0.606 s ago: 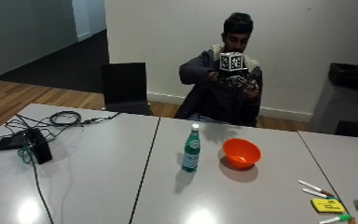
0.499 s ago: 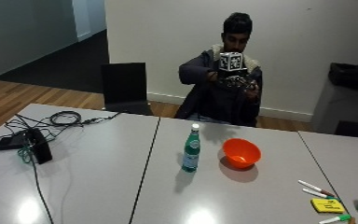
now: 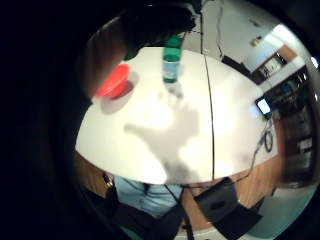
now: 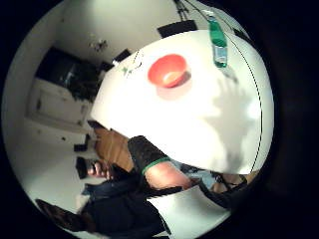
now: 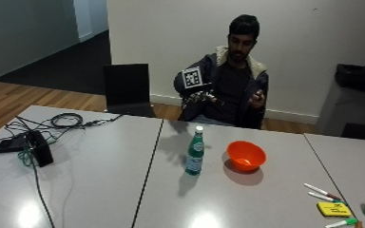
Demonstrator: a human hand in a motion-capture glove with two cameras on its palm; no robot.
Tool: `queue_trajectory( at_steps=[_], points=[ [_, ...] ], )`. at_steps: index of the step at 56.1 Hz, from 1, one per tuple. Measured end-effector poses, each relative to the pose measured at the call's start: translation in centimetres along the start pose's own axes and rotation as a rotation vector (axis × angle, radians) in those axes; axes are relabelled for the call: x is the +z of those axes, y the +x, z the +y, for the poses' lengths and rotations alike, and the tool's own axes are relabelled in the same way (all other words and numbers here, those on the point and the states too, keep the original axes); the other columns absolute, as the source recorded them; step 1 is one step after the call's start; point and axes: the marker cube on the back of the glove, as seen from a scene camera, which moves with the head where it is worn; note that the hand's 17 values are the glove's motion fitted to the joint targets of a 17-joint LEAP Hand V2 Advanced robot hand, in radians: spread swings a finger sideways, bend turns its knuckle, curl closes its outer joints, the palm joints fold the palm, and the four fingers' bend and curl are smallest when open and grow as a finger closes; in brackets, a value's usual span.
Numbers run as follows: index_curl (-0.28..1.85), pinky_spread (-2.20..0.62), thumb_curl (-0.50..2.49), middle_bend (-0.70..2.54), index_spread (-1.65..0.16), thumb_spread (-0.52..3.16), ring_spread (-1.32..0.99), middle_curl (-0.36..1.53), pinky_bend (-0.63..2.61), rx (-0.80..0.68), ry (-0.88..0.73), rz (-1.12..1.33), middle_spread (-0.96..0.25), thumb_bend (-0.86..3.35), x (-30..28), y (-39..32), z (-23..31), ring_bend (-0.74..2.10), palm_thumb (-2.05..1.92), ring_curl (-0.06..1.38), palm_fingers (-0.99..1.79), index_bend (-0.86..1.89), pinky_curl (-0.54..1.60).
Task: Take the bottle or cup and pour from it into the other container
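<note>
- Bottle (image 5: 194,156) stands upright mid-counter (image 5: 94,190), capped, untouched; orange bowl (image 5: 245,155) just right of it.
- Right hand (image 5: 198,97), raised beyond the far edge, holds nothing; grip fingers loosely curled.
- Nothing done: grasping, uncapping and pouring remain.

Bare tabletop (image 5: 233,199) lay open between person and green bottle (image 5: 194,152). Orange bowl (image 5: 245,155) stood just right of bottle, narrow gap between. Markers (image 5: 321,191) far right; cables (image 5: 50,126) far left, well apart.
</note>
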Motion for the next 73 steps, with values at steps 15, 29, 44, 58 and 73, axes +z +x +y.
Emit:
queue_trajectory(
  at_steps=[15, 29, 44, 58, 73],
  points=[
    [0.27, 0.35, 0.34, 0.19, -0.3, 0.83, 0.24, 0.28, 0.59, 0.202, -0.127, -0.349, 0.17, -0.03, 8.8, 8.5, -6.0, 0.19, 0.33, 0.13, 0.08, 0.13, 0.25],
    [0.26, 0.36, 0.36, 0.2, -0.24, 0.79, 0.26, 0.3, 0.65, 0.332, -0.109, -0.616, 0.2, -0.03, 15.1, 9.1, -14.0, 0.2, 0.4, 0.16, 0.04, 0.14, 0.27],
    [0.25, 0.34, 0.39, 0.23, -0.25, 0.74, 0.23, 0.32, 0.67, 0.249, -0.015, -0.811, 0.14, -0.02, 18.9, 7.6, -17.0, 0.36, 0.56, 0.22, 0.32, 0.13, 0.27],
    [0.31, 0.19, 0.45, 0.39, -0.31, 0.67, -0.08, 0.38, 0.49, 0.269, 0.024, -0.907, -0.18, 0.05, 19.9, 7.1, -17.8, 0.57, 0.9, 0.31, 1.14, 0.18, 0.23],
    [0.36, 0.04, 0.51, 0.36, -0.3, 0.58, -0.2, 0.41, 0.49, 0.221, 0.04, -0.913, -0.25, -0.03, 18.8, 6.6, -16.8, 0.57, 0.98, 0.37, 1.2, 0.16, 0.29]
  ],
)
